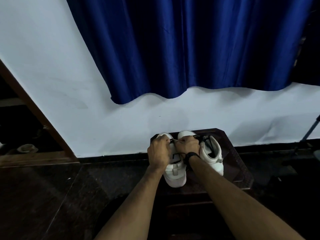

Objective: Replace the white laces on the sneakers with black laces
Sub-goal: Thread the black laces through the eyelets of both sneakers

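Two bare forearms are seen reaching forward from the bottom edge, converging on a pair of white sneakers set on a small dark wooden table (pixel 239 163). The left hand (pixel 159 151) is curled over the front of the left sneaker (pixel 175 174), its fingers closed around a strand of black lace (pixel 173 140) near the top of the shoe. The right hand (pixel 187 144) is likewise closed, its fingers bunched on the same lace just beside the left hand, so that the two fists are almost touching over the tongue. A dark band (pixel 191 155) is worn on the right wrist.

The left sneaker is placed with its heel toward the camera and its toe toward the wall; black lace can be made out crossing its opening below the hands (how many eyelets are threaded cannot be told, as the hands cover them). The right sneaker (pixel 212 158) stands just beside it, touching or nearly so, heel also toward the camera, and loose black lace (pixel 207 138) is seen at its collar.

Behind the table a pale wall (pixel 52 66) is shown, and a deep blue curtain (pixel 190 49) is hung across its upper part, its hem ending well above the table. The floor (pixel 43 205) is dark and glossy. At the left a brown wooden frame (pixel 34 110) runs diagonally, with a dim recess beyond it in which nothing can be clearly identified.
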### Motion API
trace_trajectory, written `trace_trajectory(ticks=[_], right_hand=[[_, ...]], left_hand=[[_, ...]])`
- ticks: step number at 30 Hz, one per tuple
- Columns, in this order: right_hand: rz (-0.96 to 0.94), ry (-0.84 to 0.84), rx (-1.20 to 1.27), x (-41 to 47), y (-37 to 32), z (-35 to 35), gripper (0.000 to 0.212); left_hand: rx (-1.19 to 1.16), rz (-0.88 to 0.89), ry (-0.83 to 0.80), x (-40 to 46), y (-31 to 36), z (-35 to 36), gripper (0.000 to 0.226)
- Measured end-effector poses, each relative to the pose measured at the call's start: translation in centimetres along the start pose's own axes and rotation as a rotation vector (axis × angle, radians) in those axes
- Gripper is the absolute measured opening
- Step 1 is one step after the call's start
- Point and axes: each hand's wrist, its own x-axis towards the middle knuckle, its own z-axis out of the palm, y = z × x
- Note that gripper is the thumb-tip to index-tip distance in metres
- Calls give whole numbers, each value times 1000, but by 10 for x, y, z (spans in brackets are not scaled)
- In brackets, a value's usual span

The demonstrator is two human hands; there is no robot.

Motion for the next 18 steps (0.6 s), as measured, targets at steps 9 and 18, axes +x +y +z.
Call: trace_trajectory(ticks=[9,18], right_hand=[[-81,58,32,-15,8,4,18],[-81,100,98,-26,9,4,16]], left_hand=[[109,35,-76,6,5,7,18],[137,60,-145,7,5,9,19]])
